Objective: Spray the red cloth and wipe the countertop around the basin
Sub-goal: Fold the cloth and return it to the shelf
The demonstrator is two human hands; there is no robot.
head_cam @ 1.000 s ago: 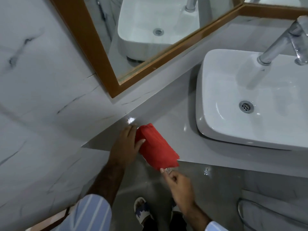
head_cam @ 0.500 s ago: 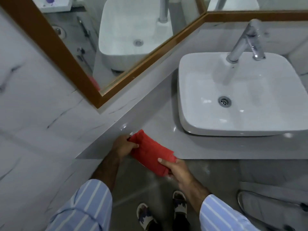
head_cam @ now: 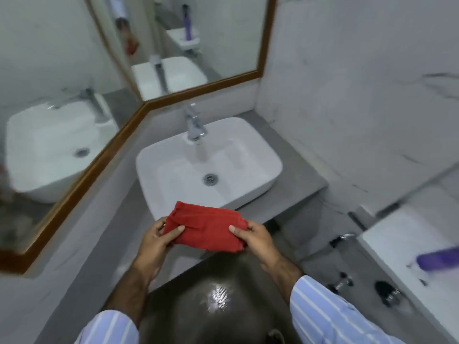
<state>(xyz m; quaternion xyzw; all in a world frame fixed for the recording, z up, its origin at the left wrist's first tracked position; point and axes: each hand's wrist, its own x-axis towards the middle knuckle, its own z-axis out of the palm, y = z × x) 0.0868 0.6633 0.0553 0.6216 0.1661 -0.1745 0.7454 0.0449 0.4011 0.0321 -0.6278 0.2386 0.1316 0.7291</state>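
A folded red cloth [head_cam: 207, 228] is held in the air in front of the white basin [head_cam: 246, 155], just below its front rim. My left hand [head_cam: 157, 240] grips its left end and my right hand [head_cam: 258, 238] grips its right end. The grey countertop [head_cam: 295, 180] runs around the basin, with a chrome tap [head_cam: 195, 126] at the basin's back edge. A purple bottle [head_cam: 438, 261], blurred, lies on a white surface at the far right.
Wood-framed mirrors [head_cam: 82, 177] cover the left and back walls, meeting in a corner behind the tap. White marble wall rises on the right. Below the counter is dark, wet floor [head_cam: 216, 296] with chrome fittings [head_cam: 341, 284] at the right.
Both hands have lifted the red cloth off the counter's left end and brought it in front of the basin. The view has swung right, bringing the whole basin and right wall into sight.
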